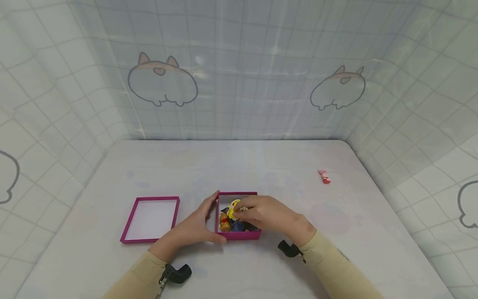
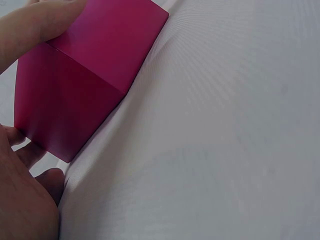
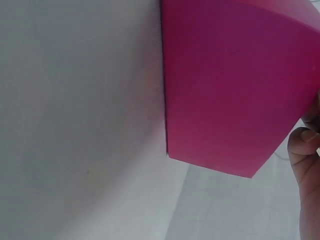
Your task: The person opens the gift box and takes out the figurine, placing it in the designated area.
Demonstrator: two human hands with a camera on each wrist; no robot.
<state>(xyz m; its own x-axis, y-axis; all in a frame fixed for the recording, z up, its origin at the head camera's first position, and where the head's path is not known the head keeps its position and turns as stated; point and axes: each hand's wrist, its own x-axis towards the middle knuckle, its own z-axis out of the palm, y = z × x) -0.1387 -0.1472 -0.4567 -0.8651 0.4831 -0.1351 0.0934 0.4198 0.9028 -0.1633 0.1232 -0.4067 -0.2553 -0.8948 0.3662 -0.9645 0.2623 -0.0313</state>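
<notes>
A magenta open box (image 1: 242,236) stands on the table, holding several small figurines. Thumb at the front corner and fingers along the far side, my left hand (image 1: 196,226) holds the box by its left wall. My right hand (image 1: 270,212) reaches over the right wall and pinches a yellow figurine (image 1: 231,209) inside the box. Beside that lie an orange-brown bear figurine in a red top (image 1: 225,224) and a dark blue-grey figurine (image 1: 237,226). The right wrist view shows the box's side wall (image 3: 230,95) and part of the right hand's fingers; the figurines are hidden there.
Left of the box lies its magenta-rimmed lid (image 1: 151,219), white inside face up. A small pink-and-red figurine (image 1: 324,177) lies alone at the back right of the white-covered table (image 1: 231,166). Grid-patterned curtains (image 1: 239,91) surround the table's back and sides.
</notes>
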